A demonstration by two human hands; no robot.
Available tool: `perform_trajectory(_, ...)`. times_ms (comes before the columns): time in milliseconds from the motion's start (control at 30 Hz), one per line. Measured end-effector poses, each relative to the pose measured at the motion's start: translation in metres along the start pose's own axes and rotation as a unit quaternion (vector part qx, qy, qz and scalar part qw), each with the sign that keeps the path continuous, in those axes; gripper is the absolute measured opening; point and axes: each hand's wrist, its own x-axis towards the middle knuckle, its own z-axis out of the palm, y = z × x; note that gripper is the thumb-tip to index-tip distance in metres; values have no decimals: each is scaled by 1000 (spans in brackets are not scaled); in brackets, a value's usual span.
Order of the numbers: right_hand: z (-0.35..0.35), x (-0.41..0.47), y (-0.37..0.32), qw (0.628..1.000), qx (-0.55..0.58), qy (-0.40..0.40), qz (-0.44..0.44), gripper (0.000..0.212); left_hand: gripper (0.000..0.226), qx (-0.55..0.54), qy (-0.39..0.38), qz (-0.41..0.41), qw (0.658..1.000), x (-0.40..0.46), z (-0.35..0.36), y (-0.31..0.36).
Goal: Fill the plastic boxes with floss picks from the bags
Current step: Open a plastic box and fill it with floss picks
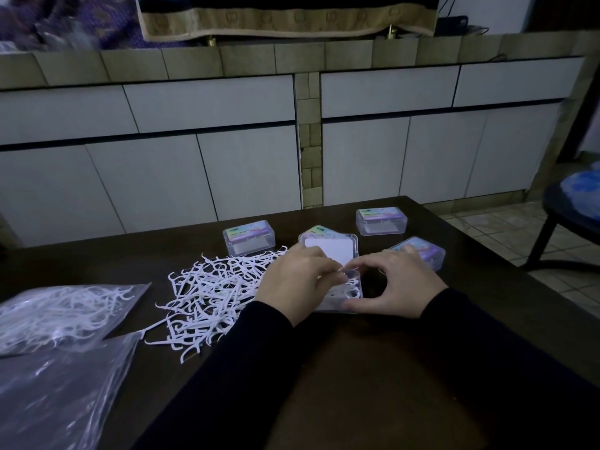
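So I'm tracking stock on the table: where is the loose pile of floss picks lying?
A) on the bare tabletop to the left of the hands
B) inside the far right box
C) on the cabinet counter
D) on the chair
A: the loose floss picks lie spread on the dark table, just left of the left hand and right of the bags.

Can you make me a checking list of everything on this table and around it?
Surface: dark wooden table.
Job's things: loose pile of white floss picks; open clear plastic box between the hands; three closed clear boxes, e.g..
Clutter: clear plastic bag of picks; flat clear bag.
Grips: left hand pinches picks over the open box; right hand holds that box.
Cables: black cables on the far ledge.
Surroundings: white cabinets, tiled floor, dark stool.
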Motion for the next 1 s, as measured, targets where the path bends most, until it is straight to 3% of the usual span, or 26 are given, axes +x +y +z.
perform_trajectory(100,1,-1,1,1000,4,9,-2,79,28,-40,-32,-14,999,-1,0,1)
perform_trajectory(200,0,-1,0,1000,2,4,-2,79,23,-24,-19,-21,999,-2,-3,-4)
perform_trajectory(333,-2,-3,-3,1000,4,11,-2,77,21,-6,-77,-46,996,-2,-4,-8)
perform_trajectory(500,-3,-3,-4,1000,7,5,10,78,24,39,-66,-67,995,-2,-8,-8)
perform_trajectory(667,-5,-5,-7,1000,4,6,10,77,18,-32,-119,-31,992,-2,-11,-4)
perform_trajectory(833,-6,-5,-6,1000,5,1,11,77,20,1,-101,-43,994,-2,-13,-6)
perform_trajectory(1000,-6,-5,-4,1000,14,5,-5,73,25,-12,-84,-4,996,2,-6,1)
